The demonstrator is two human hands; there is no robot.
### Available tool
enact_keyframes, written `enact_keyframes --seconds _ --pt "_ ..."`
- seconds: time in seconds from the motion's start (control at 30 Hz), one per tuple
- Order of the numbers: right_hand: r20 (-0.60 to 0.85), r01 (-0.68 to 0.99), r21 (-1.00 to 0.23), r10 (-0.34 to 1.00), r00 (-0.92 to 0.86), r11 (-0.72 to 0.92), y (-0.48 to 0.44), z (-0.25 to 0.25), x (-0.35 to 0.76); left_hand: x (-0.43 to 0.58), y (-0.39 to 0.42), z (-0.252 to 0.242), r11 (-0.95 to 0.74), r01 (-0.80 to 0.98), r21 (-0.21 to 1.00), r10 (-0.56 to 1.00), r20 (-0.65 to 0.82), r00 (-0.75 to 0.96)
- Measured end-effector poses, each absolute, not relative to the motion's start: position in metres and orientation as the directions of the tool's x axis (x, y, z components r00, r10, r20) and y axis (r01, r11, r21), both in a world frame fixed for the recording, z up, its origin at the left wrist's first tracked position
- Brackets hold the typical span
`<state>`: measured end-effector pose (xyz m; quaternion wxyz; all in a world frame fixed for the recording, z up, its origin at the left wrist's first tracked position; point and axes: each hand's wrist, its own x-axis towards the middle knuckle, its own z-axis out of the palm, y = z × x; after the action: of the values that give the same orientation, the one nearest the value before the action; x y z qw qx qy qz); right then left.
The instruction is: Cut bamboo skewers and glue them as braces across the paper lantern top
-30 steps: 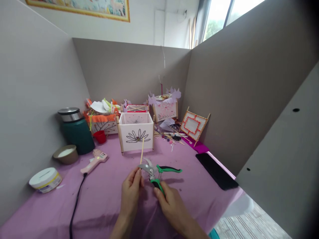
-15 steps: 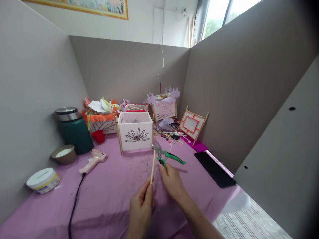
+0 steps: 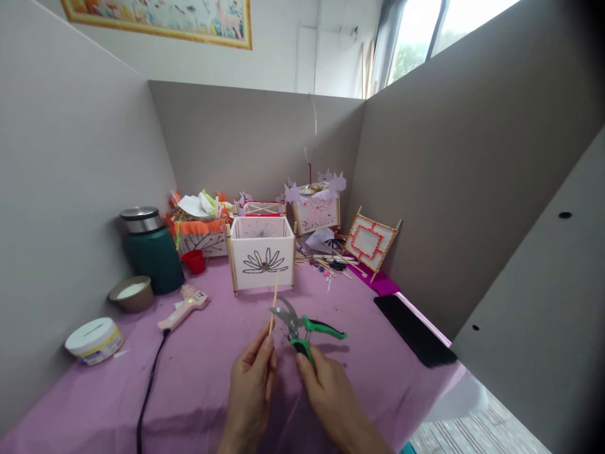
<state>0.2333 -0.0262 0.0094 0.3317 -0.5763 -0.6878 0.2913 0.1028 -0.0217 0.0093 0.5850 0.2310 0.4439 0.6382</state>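
My left hand (image 3: 253, 381) is closed around the lower part of a thin wooden stick (image 3: 275, 296), which points up and away from me. My right hand (image 3: 328, 391) grips the lower green-and-black handle of a pair of pruning shears (image 3: 293, 323); the other handle stands spread out to the right. The shears' metal blades are apart, and they lie close beside the stick, a little below its middle. Whether they touch it I cannot tell. Beyond the stick's tip stands a white box lantern (image 3: 262, 277) with wooden corner posts and a flower drawn on its front.
On the left are a pink glue gun (image 3: 189, 309) with a black cord, a white tub (image 3: 94, 340), a bowl (image 3: 132, 294), a red cup (image 3: 194, 261) and a green flask (image 3: 154, 255). Rightward lie loose sticks, a framed panel (image 3: 371, 243) and a black mat (image 3: 413, 331).
Both hands have shifted left and down. The stick now rises farther past the shears' blades, which were near its tip before. The camera view has tilted slightly.
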Motion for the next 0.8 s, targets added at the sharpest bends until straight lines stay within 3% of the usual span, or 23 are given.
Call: enact_keyframes --seconds 0.13,0.33,0.53,0.8 --pt "0.17 0.629 -0.763 0.985 -0.025 0.147 -0.007 0.021 0.241 0.107 -0.028 0.005 0.131 -0.549 0.826 0.96 -0.243 -0.137" --pt "0.128 0.627 -0.756 0.982 -0.142 0.189 -0.03 0.011 0.236 0.102 -0.02 0.009 0.103 -0.525 0.845 0.956 -0.231 -0.183" --pt "0.145 0.668 -0.732 0.989 -0.033 0.13 0.0 0.021 0.238 0.116 -0.033 0.002 0.228 -0.495 0.838 0.935 -0.33 -0.128" --pt "0.085 0.605 -0.784 0.989 -0.118 0.14 -0.034 0.006 0.232 0.1 -0.022 0.007 0.113 -0.475 0.873 0.942 -0.246 -0.229"
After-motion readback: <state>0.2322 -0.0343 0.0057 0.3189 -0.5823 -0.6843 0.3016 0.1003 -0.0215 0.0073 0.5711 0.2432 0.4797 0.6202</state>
